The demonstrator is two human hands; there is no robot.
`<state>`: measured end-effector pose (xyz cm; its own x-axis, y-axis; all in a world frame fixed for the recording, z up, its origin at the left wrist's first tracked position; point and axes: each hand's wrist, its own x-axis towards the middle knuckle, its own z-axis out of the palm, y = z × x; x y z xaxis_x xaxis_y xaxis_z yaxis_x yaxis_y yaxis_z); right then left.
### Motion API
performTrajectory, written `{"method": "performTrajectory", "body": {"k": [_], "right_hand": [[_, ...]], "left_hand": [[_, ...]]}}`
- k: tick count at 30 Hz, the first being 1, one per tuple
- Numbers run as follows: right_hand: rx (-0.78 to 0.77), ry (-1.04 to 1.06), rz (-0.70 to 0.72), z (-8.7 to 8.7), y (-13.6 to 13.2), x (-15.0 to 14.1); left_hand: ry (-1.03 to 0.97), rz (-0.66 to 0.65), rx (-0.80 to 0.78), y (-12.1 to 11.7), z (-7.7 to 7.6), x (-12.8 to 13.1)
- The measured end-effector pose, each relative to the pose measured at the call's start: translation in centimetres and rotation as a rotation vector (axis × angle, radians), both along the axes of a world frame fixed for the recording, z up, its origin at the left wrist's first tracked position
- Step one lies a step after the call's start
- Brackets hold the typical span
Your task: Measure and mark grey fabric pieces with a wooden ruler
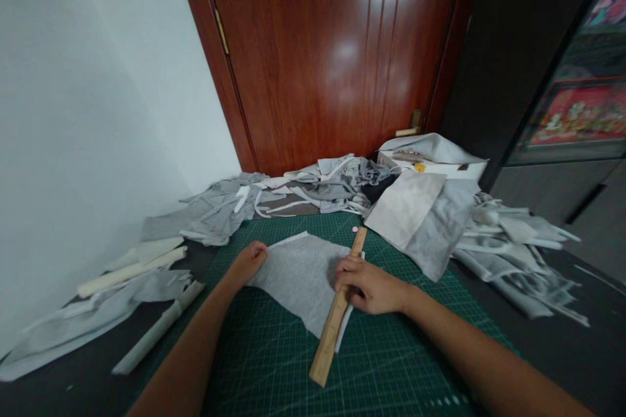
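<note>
A grey piece of fabric lies flat on a green cutting mat. A wooden ruler lies along the fabric's right edge, running from near me toward the far right. My right hand is closed over the ruler near its middle and presses it down. My left hand rests on the fabric's left corner with its fingers curled onto the cloth.
Heaps of grey and white fabric scraps lie behind the mat, more fabric pieces at the right. Rolled material lies at the left by a white wall. A brown wooden door stands behind. A small pink chalk piece sits by the ruler's far end.
</note>
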<state>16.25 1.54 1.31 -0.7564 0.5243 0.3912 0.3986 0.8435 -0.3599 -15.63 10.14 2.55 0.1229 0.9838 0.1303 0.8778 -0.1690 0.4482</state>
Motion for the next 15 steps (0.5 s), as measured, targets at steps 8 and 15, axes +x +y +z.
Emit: {"method": "performTrajectory", "body": {"k": [8,15], "right_hand": [[0.028,-0.003,-0.015,0.21,-0.26,-0.17],[0.01,-0.003,0.001,0.17,-0.09,-0.16]], "left_hand": [[-0.127,-0.03,-0.066,-0.38,-0.5,-0.31],[-0.245,0.072,-0.032,-0.12,-0.13,-0.34]]}}
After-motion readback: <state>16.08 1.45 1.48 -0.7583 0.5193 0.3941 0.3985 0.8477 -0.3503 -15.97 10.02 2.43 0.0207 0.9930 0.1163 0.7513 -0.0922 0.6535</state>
